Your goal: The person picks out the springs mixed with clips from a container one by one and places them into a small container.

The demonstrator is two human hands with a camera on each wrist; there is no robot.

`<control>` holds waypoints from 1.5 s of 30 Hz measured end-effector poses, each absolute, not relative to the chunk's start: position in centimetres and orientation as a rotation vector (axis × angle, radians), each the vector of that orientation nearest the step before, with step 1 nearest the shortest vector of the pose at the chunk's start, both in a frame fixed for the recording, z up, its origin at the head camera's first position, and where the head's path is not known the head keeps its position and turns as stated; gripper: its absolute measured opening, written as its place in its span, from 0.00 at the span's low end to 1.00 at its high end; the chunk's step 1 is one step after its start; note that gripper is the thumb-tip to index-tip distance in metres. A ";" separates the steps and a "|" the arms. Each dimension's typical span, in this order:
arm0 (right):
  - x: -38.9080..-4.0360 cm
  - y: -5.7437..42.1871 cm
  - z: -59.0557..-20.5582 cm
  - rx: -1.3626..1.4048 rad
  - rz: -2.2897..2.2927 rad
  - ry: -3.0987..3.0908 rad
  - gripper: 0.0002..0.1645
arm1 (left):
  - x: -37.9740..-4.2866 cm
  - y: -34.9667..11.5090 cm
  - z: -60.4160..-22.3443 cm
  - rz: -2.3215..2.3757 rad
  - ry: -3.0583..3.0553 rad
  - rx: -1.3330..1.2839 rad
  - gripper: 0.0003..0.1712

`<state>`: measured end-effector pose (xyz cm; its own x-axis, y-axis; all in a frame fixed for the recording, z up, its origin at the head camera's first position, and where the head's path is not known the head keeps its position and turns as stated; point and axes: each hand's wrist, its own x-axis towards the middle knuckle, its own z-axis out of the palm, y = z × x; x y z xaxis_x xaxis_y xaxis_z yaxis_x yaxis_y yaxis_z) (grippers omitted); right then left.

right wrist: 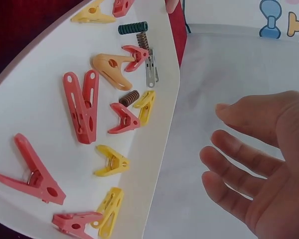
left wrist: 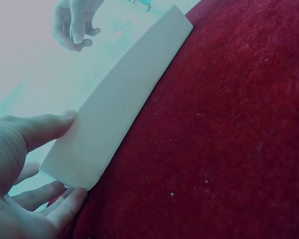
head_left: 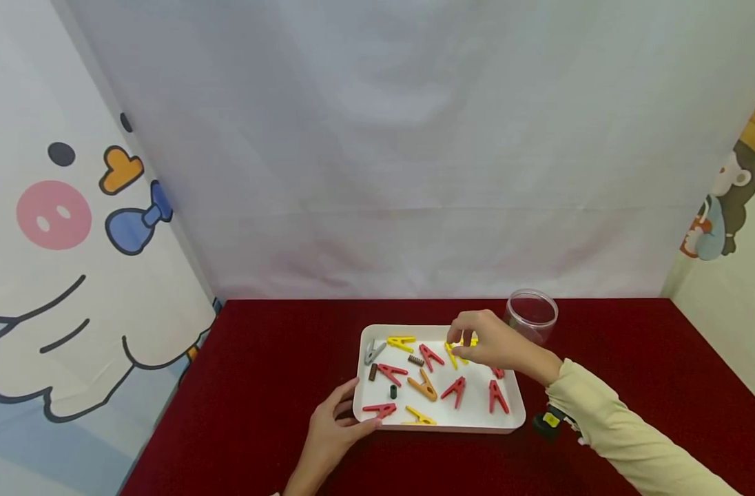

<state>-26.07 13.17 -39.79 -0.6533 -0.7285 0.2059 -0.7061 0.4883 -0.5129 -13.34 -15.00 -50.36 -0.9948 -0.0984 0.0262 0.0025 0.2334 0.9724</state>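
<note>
My left hand (head_left: pixel 333 427) grips the front left corner of a white tray (head_left: pixel 452 428), thumb on the rim and fingers around the corner in the left wrist view. Red, yellow and orange plastic clothespins lie scattered in it, among them an orange clothespin (head_left: pixel 422 386) near the middle and a red clothespin (right wrist: pixel 82 107). A grey clothespin (head_left: pixel 374 351) is at the far left, near a dark green spring (right wrist: pixel 133 28) and two brown springs, one (right wrist: pixel 129 98) further in. Above the tray's back right part hovers my right hand (head_left: pixel 485 337), fingers loosely bent, holding nothing.
A clear round jar (head_left: pixel 531 317) stands just behind the tray's right end, partly hidden by the right hand and forearm. Dark red cloth (head_left: pixel 260 386) covers the table. A pale curtain (head_left: pixel 415 172) hangs along the back edge, with cartoon-printed panels on both sides.
</note>
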 end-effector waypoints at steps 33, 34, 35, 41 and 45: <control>-25.8 8.8 -42.9 -1.347 -0.914 2.523 0.04 | -13.4 -14.9 -50.2 -1.832 -2.460 0.157 0.44; -25.7 8.6 -43.0 -1.345 -0.911 2.516 0.03 | -13.4 -14.9 -50.2 -1.840 -2.458 0.158 0.44; -25.7 8.5 -43.1 -1.339 -0.912 2.507 0.03 | -13.4 -14.9 -50.2 -1.845 -2.456 0.158 0.44; -25.4 7.7 -43.7 -1.296 -0.917 2.469 0.04 | -13.4 -14.9 -50.3 -1.871 -2.439 0.156 0.44; -25.2 7.2 -43.9 -1.318 -0.914 2.455 0.03 | -13.4 -14.9 -50.2 -1.877 -2.439 0.164 0.44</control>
